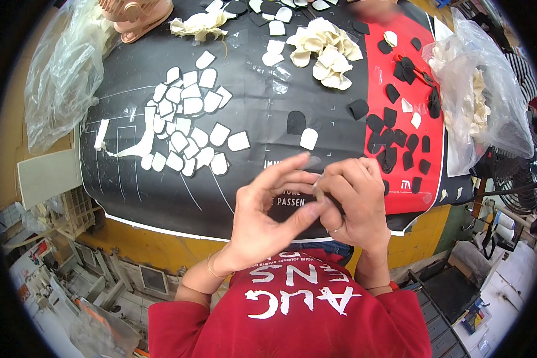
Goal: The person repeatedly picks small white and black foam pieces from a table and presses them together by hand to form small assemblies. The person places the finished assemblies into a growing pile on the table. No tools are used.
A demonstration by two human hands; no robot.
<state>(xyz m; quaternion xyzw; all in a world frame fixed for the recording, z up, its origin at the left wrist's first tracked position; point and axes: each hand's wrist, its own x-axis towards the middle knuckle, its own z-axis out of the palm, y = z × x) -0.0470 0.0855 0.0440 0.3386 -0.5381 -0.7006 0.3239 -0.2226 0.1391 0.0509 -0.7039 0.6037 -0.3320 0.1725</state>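
Observation:
My left hand (268,209) and my right hand (355,200) meet above the near edge of a black and red sheet (250,113) that covers the table. Between the fingertips of both hands sits a small thin pale piece (318,181); which hand carries it I cannot tell for sure. Just beyond my fingers lie one white petal-shaped piece (308,138) and one black piece (296,122). A cluster of several white cut pieces (188,119) is spread to the left of my left hand.
Several black cut pieces (400,137) lie on the red band at the right. Cream shaped petals (325,51) are heaped at the back. Clear plastic bags stand at the left (62,71) and right (480,98). A pink object (137,15) sits at the far back.

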